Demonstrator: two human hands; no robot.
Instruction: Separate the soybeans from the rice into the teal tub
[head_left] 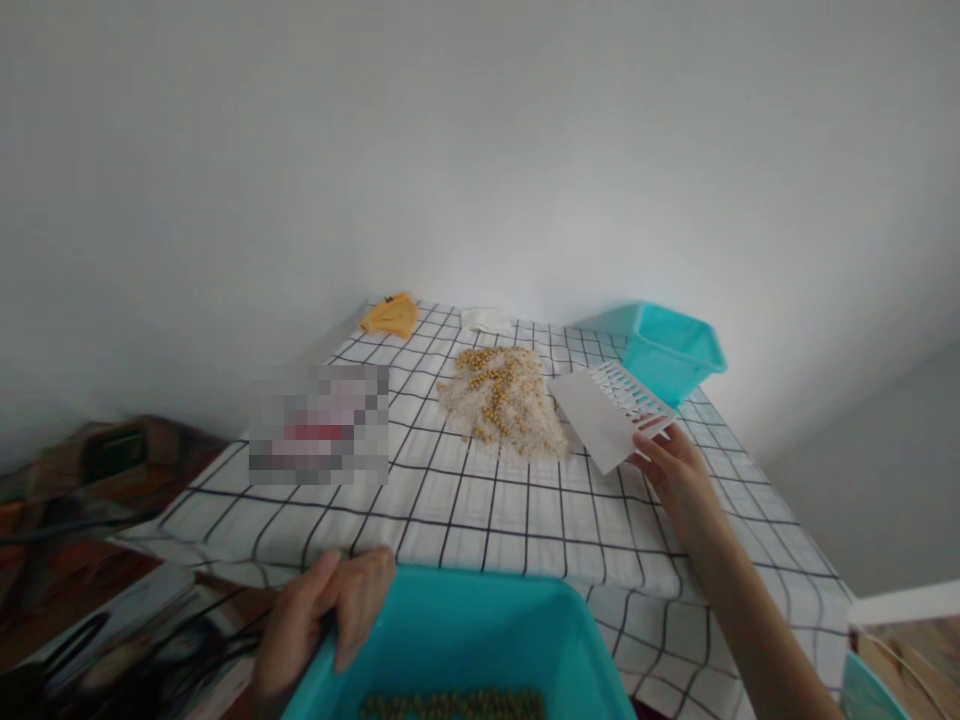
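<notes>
My left hand [337, 605] grips the rim of a turquoise plastic bin [495, 610] below the table's front edge, fingers curled over its left corner. Small greenish round beans [454, 704] lie in the bottom of that bin. With my right hand [679, 475] I hold a white slotted card [600, 420], pinched at its near right edge and tilted above the tabletop. Just left of the card is a pile of pale grains [517, 410], probably rice, with yellow soybeans [495, 395] spread through it.
A second turquoise bin [671, 345] stands at the table's back right. A yellow cloth [391, 316] and a white cloth or tissue [487, 320] lie at the back. The checked tablecloth [442, 510] covers the table; a blurred-out item [319, 425] sits at left. Cables and clutter [180, 650] are at lower left.
</notes>
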